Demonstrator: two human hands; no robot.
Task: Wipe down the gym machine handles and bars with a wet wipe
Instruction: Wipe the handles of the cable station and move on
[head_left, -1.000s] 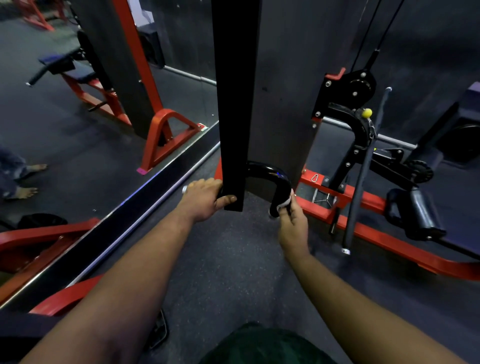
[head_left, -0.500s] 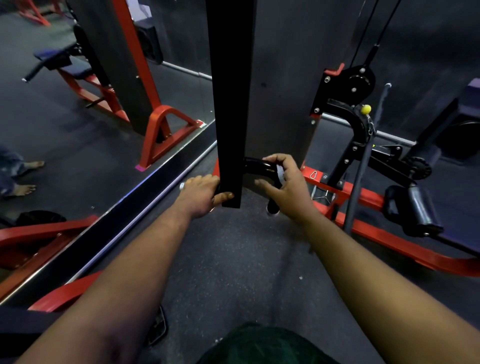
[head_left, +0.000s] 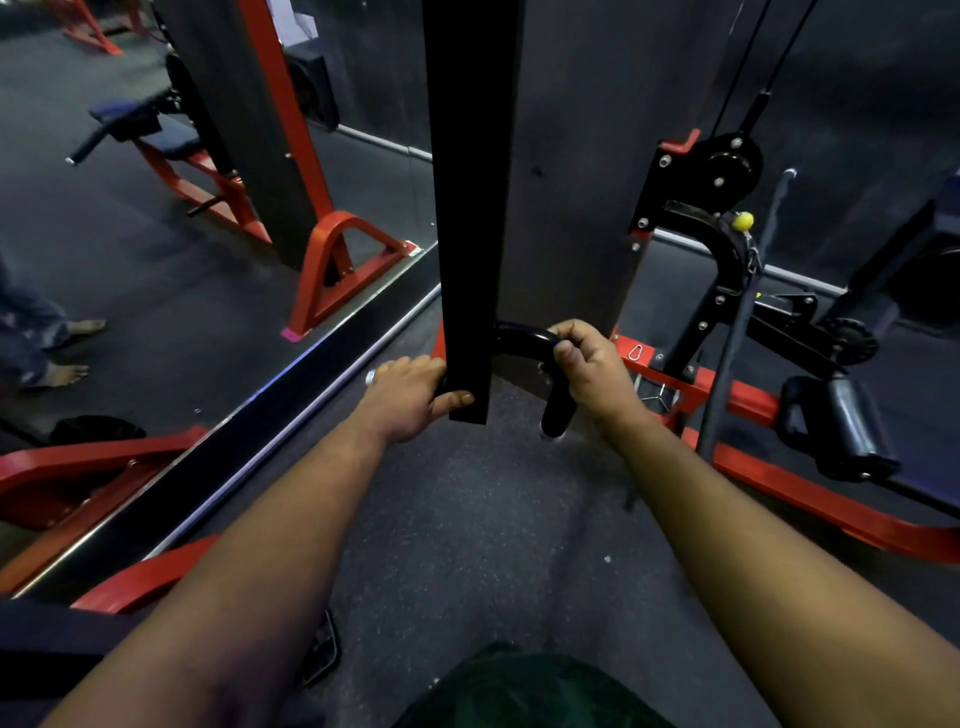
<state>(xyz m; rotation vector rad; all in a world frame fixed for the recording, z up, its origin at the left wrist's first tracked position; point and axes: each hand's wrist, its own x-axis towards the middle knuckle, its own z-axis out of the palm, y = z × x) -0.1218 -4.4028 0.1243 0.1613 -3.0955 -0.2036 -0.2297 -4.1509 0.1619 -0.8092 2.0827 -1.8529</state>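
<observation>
While the right hand (head_left: 589, 369) curls round the top bend of the curved black handle (head_left: 524, 343), the wipe isn't visible, prob. under the palm. Left hand (head_left: 410, 395) grips the other side, behind the black post (head_left: 467, 208). Step: wiping handle; next, rub down toward its tip.

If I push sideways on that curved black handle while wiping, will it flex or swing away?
Probably stiff: the curved black handle looks like a thick bent tube. Its glossy surface may be slippery. Right hand wraps its bend, left hand grips beside the black upright, so it is probably braced.
</observation>
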